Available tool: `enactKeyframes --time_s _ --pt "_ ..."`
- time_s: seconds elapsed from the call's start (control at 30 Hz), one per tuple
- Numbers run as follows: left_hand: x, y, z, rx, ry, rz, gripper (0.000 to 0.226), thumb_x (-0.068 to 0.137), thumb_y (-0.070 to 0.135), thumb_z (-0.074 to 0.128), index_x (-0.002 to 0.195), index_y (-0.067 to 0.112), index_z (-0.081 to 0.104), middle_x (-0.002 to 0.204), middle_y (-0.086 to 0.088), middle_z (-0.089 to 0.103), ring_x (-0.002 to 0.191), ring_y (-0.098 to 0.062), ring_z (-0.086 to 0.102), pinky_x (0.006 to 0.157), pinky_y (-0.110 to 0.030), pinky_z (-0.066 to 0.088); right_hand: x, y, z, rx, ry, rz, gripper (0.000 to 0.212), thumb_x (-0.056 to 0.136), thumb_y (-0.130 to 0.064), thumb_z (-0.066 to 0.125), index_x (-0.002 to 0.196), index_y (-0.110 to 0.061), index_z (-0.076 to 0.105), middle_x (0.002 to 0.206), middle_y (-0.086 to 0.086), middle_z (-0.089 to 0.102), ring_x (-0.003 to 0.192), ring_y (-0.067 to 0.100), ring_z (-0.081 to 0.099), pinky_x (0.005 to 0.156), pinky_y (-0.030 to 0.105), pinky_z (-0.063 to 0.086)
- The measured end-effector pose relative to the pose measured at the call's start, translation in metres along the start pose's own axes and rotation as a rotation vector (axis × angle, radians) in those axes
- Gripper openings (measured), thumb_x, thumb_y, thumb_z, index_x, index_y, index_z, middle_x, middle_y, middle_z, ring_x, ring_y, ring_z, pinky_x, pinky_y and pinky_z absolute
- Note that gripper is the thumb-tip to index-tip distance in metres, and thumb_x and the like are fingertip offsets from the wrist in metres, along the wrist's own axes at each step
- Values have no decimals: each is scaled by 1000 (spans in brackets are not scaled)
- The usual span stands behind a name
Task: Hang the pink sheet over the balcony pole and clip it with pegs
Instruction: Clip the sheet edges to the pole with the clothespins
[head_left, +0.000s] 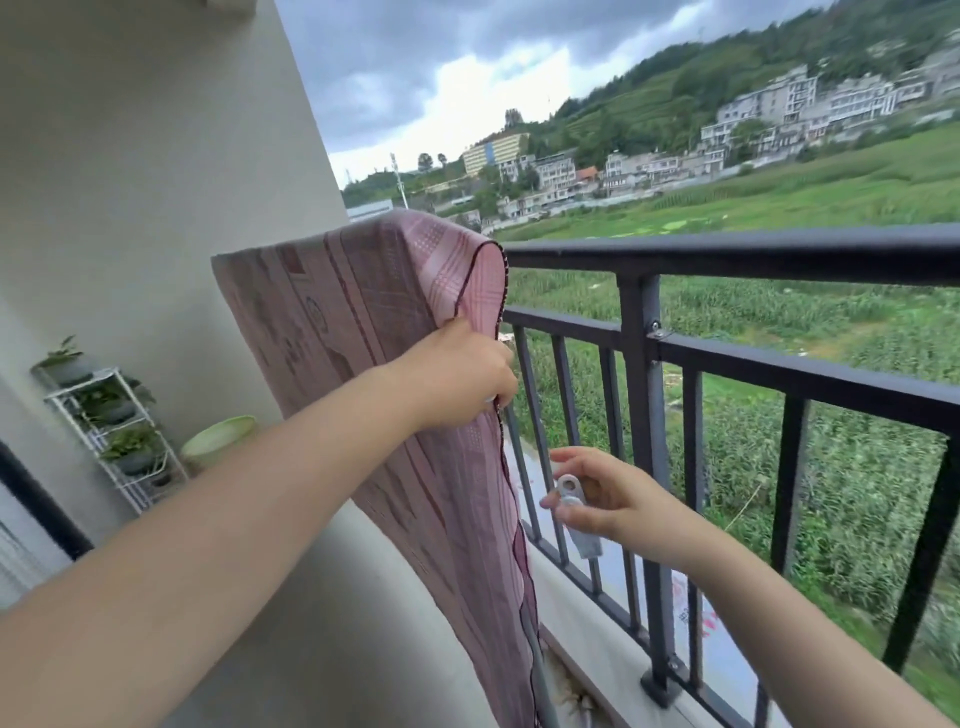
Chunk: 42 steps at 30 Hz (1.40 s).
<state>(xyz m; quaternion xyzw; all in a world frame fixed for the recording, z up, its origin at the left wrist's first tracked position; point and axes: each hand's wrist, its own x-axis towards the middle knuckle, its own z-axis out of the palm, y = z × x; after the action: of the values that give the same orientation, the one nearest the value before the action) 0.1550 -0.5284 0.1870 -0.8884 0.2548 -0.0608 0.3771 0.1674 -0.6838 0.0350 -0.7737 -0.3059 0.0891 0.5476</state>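
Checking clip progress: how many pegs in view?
1. A white peg sits in the right hand, beside the railing and not yet clipped on. The left hand grips the sheet edge; something pale shows under it, possibly another peg.

1. Both forearms are showing bare all the way to the bottom edge of the view; no sleeve is covering either one.
2. The left hand (457, 374) is wearing nothing: no ring, watch or glove is showing.
3. The right hand (613, 499) is looking just as plain, with short, unpainted nails showing on its fingertips (558, 457).
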Motion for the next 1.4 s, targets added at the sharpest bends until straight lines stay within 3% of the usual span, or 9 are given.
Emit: enactKeyframes --time_s 0.13,0.27,0.43,0.73,0.9,1.03,1.13,1.23,1.4 --pt "-1 -1 4 -26 34 -29 27 91 13 44 111 23 60 110 1 56 99 -21 56 85 -34 37 3 -15 -11 -70 136 -12 34 75 -17 70 106 -8 61 128 -3 44 110 13 52 99 34 46" --pt "-2 -1 5 -26 50 -19 30 90 13 44 112 23 61 111 1 58 99 -21 57 85 -34 39 9 -30 -12 -158 399 -126 33 74 -14 71 105 -9 62 85 -5 49 71 5 46 68 19 42" --pt "-2 -4 3 -154 -11 -7 27 91 21 49 116 16 59 114 -4 56 104 -22 55 88 -33 40 10 -30 -2 -54 470 -150 21 74 4 66 94 2 62 87 8 63 79 14 60 66 6 49" --pt "-7 -6 9 -147 -47 1 25 92 12 44 113 9 58 113 -7 53 103 -24 53 87 -37 46 -2 -16 5 116 637 -221 26 65 -10 78 62 -27 59 70 -1 60 72 25 62 67 42 54" --pt "-6 -3 14 -206 66 -19 24 90 10 46 110 6 60 110 -10 55 101 -29 54 84 -41 47 10 -10 30 248 721 -318 8 65 -4 73 66 2 67 63 -6 56 59 -5 55 54 9 42" --pt "-3 -2 18 -245 145 4 23 87 9 50 108 5 61 106 -12 57 99 -30 55 82 -41 48 26 -12 44 252 712 -281 11 66 -9 74 71 -12 65 71 -10 56 68 -2 56 59 8 45" --pt "-8 -2 23 -455 326 -14 33 83 1 49 114 7 59 104 -12 56 92 -29 56 80 -36 50 34 -12 48 233 675 -169 19 74 -6 70 85 -18 60 86 -6 56 81 11 55 64 4 45" --pt "-27 10 23 -852 513 -102 48 71 12 41 118 10 48 92 4 42 78 -11 40 74 -1 34 29 -5 45 283 621 -91 28 78 -5 66 104 -5 57 101 6 58 87 16 56 63 8 48" --pt "-49 39 64 -1253 234 -408 40 69 15 41 101 23 17 95 -13 39 74 -20 42 67 -32 37 15 3 39 161 589 -45 22 83 -5 59 105 -5 59 105 10 61 80 4 56 67 10 47"
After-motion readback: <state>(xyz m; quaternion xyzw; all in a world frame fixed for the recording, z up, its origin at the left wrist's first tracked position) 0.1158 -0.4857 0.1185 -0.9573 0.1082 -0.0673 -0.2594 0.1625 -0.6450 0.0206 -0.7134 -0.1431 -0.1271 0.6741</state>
